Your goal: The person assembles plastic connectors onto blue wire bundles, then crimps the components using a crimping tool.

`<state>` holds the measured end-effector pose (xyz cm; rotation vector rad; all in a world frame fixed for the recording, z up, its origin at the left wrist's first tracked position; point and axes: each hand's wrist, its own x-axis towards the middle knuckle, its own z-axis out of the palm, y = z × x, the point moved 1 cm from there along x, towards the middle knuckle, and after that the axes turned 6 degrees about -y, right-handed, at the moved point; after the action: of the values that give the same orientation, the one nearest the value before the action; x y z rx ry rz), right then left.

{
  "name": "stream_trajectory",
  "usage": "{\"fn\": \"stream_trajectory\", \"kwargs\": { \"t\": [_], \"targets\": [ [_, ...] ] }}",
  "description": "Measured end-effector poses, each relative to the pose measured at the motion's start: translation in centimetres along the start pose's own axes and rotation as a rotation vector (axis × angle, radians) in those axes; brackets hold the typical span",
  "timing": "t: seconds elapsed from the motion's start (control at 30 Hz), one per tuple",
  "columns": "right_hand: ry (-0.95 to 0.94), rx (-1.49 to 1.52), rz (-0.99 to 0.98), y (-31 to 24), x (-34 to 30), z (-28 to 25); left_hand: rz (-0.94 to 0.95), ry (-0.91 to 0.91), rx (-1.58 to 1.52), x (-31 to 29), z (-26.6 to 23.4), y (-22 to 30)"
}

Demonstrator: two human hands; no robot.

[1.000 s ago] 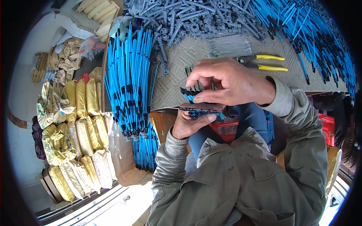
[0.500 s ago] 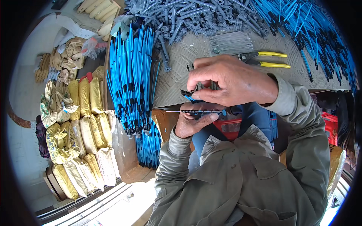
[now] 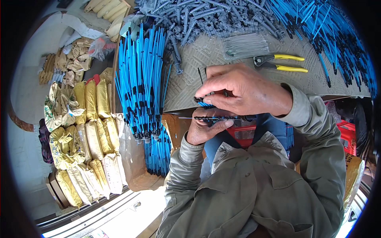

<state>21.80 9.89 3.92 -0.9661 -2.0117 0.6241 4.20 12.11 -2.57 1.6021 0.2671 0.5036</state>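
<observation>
My left hand point(image 3: 200, 131) is closed round a small row of blue rods with black ends, its dark edge point(image 3: 214, 118) facing up. A thin metal wire point(image 3: 185, 118) sticks out past the left end of that row. Just above, my right hand point(image 3: 248, 88) pinches near the black tips point(image 3: 199, 99) of blue rods, thumb and forefinger close together; its fingers hide what exactly they grip. Two thin black prongs point(image 3: 201, 75) rise beside the right forefinger. Both hands are at the table's near edge, over my lap.
Pliers with yellow handles point(image 3: 287, 63) lie beside a stack of thin wires point(image 3: 246, 45) on the table point(image 3: 186, 87). Grey plastic fittings point(image 3: 210, 18) are heaped at the back. Bundled blue rods point(image 3: 143, 75) hang over the left edge; more blue rods point(image 3: 321, 31) lie right. Yellow bags point(image 3: 91, 99) stand left.
My right hand has shifted slightly down and right, its fingers still pinched. My left hand stays nearly where it was, and the whole view has moved slightly.
</observation>
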Motion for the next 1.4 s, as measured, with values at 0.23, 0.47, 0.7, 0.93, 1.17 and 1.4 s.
{"fn": "stream_trajectory", "kwargs": {
  "t": [0.23,0.47,0.7,0.93,1.17,1.4],
  "targets": [
    [0.037,-0.019,-0.021,-0.1,0.1,1.0,0.033,0.143,-0.169,-0.5,0.5,-1.2],
    [0.012,-0.005,-0.002,-0.7,0.1,1.0,0.023,0.112,-0.061,-1.2,0.3,-1.4],
    [-0.107,-0.124,-0.04,-1.3,0.4,0.0,0.059,0.097,-0.099,-1.1,0.2,-1.7],
    [-0.121,-0.094,-0.048,-1.1,0.5,0.0,0.089,0.12,-0.194,-1.0,0.6,-1.8],
    [-0.102,-0.114,0.006,-1.4,0.7,0.6,0.099,0.142,-0.134,-1.1,0.5,-1.2],
    [-0.096,-0.071,-0.055,-1.0,0.8,0.5,0.147,0.107,-0.177,-0.9,0.0,-2.2]
  ]
}}
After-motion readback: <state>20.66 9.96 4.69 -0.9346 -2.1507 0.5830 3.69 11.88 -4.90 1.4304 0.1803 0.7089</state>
